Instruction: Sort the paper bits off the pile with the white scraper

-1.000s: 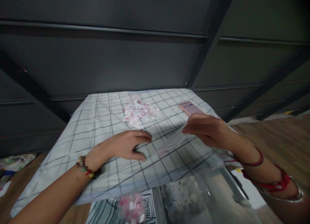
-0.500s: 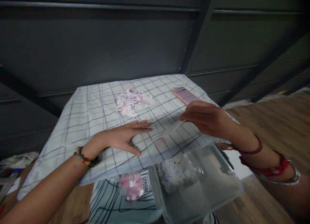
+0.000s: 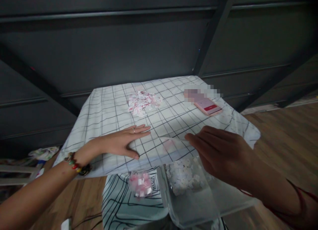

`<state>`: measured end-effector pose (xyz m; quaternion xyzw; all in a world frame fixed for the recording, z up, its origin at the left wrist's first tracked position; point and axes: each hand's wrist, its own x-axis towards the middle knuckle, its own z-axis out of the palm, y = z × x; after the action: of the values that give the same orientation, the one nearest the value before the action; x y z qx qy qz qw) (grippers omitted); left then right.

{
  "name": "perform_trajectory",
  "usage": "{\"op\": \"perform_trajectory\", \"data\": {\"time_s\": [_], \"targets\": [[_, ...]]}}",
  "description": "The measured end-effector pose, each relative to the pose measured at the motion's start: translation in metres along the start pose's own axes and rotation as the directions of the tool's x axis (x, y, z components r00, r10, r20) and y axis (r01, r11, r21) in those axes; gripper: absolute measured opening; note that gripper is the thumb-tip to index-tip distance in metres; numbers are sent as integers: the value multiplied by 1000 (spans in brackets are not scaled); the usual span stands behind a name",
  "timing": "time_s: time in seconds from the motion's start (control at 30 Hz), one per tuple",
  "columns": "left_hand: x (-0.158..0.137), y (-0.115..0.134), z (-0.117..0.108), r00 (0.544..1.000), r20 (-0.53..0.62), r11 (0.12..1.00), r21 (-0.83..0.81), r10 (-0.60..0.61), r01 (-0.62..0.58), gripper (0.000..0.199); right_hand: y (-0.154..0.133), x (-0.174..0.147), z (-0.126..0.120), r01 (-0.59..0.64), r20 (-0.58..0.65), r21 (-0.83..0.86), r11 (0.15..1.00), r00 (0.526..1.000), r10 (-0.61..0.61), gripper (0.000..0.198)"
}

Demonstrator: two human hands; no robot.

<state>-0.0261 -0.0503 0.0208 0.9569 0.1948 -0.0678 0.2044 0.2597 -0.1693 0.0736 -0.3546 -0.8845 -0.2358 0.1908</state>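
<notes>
My left hand (image 3: 121,140) rests flat on the checked white tablecloth (image 3: 111,104), fingers stretched out and holding nothing. On the right, my right hand (image 3: 218,150) pinches the end of a thin, clear plastic piece (image 3: 175,139), perhaps a small bag; its exact kind is unclear. The plastic extends left, low over the cloth, near a faint pink patch (image 3: 169,144). Beyond my hands lies a heap of small white and pink paper-like pieces (image 3: 144,103). Below the table edge, a clear plastic box (image 3: 191,210) contains many white pieces (image 3: 185,175), partly covered by my right hand and forearm.
A pink phone (image 3: 208,106) with a lit screen lies at the table's right. On a patterned pale-blue cloth (image 3: 119,203) sits a cluster of pink and white pieces (image 3: 140,184), apparently in clear plastic. A dark panelled wall (image 3: 124,54) stands behind the table.
My right hand has come nearer and lower with the plastic, which now lies flatter. The left hand stays spread on the cloth. The phone screen now shows a red bar. The view has shifted slightly.
</notes>
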Motion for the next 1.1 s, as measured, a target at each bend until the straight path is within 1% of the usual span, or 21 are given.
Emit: {"op": "perform_trajectory", "data": {"time_s": [0.1,0.23,0.3,0.4,0.5,0.57,0.6,0.7,0.77,0.9,0.97,1.03,1.1], "targets": [[-25,4,4,999,-6,999,28,-46,46,82,-8,5,-3,-52,36,-53,997,998,54,25],[-51,8,12,995,-52,994,68,-86,90,73,-12,2,-5,-123,105,-133,984,985,137,22],[-58,9,16,992,-74,991,83,-98,104,69,-17,-1,-6,-162,96,-119,980,980,174,22],[-62,10,21,989,-104,988,104,-105,116,65,-27,4,-10,-180,100,-57,982,978,185,23],[-62,11,22,987,-127,986,116,-100,115,66,-37,27,-11,-175,112,37,984,979,170,23],[-63,10,23,985,-138,985,116,-108,125,66,-43,47,-9,-198,206,89,976,963,176,19],[-65,9,24,982,-145,984,114,-117,134,68,-46,57,-7,-220,230,102,970,954,192,17],[-72,3,28,977,-170,983,106,-129,148,72,-53,79,-3,-206,255,136,969,952,167,16],[-77,1,31,974,-180,983,104,-134,154,73,-54,85,-3,-203,263,159,966,952,156,15],[-80,4,29,971,-156,976,96,-181,197,72,-45,80,-9,-271,271,136,953,935,227,14],[-79,7,27,971,-147,975,85,-190,204,71,-37,72,-10,-277,254,112,954,937,242,16],[-78,9,25,971,-145,976,81,-190,203,71,-31,62,-9,-239,240,125,963,949,205,17],[-77,9,25,972,-145,977,87,-182,196,71,-31,52,-8,-174,224,154,973,965,138,16]]}}
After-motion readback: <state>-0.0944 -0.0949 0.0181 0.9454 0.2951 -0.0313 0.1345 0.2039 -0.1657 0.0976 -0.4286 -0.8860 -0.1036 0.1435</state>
